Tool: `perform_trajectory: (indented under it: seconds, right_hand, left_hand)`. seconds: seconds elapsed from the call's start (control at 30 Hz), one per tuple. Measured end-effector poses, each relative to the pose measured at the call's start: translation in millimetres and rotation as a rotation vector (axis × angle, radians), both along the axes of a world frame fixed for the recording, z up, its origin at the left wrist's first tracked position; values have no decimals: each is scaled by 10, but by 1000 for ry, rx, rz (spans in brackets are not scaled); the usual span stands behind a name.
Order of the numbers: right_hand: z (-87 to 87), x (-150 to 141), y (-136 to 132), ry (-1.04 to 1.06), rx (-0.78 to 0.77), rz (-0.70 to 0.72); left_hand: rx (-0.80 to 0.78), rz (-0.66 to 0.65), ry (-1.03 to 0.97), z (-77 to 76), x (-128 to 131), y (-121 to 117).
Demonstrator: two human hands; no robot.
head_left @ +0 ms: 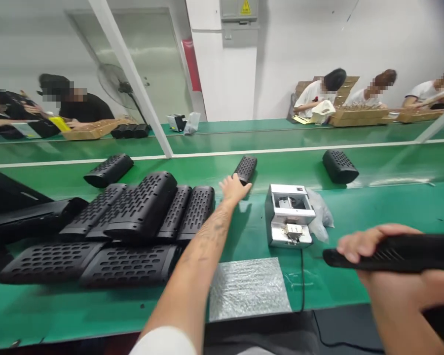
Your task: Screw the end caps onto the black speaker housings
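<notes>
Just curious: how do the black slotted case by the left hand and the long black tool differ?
The black slotted case lies on the green surface; the long black tool is held in the right hand. The case has rows of slots; the tool, a few slanted grooves. Both are black.

Left hand (234,189) at a black slotted case (246,166), black tool (403,254) in right hand (368,242).
</notes>
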State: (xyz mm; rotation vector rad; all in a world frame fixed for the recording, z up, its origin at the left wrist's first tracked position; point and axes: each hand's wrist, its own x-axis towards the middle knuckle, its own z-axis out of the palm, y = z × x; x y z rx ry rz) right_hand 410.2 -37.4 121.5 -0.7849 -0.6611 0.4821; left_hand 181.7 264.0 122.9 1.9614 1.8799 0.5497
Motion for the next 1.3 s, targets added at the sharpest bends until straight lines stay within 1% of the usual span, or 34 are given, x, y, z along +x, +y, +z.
perform_trajectory:
  seconds: [0.07,0.13,0.2,0.23,0.3,0.37,0.43,0.47,0.5,0.57,0.67,0.73,0.8,0.87,0.93,1.03,1.1,1.13,1.2,1.3]
  right_hand:
    - [93,-77,240,-94,-15,49]
    - [93,-136,464,-150,29,50]
    - [28,-178,642,-199,48,43]
    - [-14,-199,714,-232,54,49]
    - [-94,-246,827,-295,63,73]
    - [-160,-298,906,-338,55,105]
    - [-210,-342,950,-354,39,131]
    - [-229,-358,960,-361,29,141]
    - [-244,-368,962,-369,20,150]
    - [-257,-374,946,-383,3,160]
    - [-240,-364,898,-396,-9,167]
    - [-216,-355,868,-393,1,165]
    - [-197,-351,849,-383,26,154]
    - [-199,-353,845,-379,59,148]
    - [-226,-364,854,-387,77,163]
    - [-291,-397,881,-409,52,217]
    - [-316,-413,900,-421,20,234]
    - [-314,-416,908,-423,5,230]
    - [-281,-409,916,-421,-23,205]
    - [-178,-388,888,-410,-66,147]
  left_hand:
    - [11,9,118,97,-379,-191]
    - [18,86,217,136,-805,-347]
    - [-23,151,294,87,-1174,-471]
    - [-53,152,363,37,-1305,-528]
    - [-96,101,517,-90,-1436,-640]
    - [-107,40,635,-209,-1417,-735]
    - [-119,38,652,-276,-1333,-793]
    - [-128,51,637,-281,-1298,-806]
    - [-139,58,611,-266,-1281,-809]
    - [-162,50,535,-185,-1322,-800]
    - [-225,7,366,-12,-1557,-815]
    - [-236,-52,233,67,-1769,-910]
    - [-142,-176,109,73,-1962,-1104]
    - [10,-334,21,-1,-2094,-1381]
    - [136,-493,-24,-136,-2140,-1690]
    - [254,-728,10,-370,-2042,-2090]
    - [299,-867,72,-496,-1907,-2262]
    - [306,-919,99,-544,-1837,-2316]
    - [293,-975,128,-613,-1721,-2372]
    - [293,-963,149,-685,-1640,-2400]
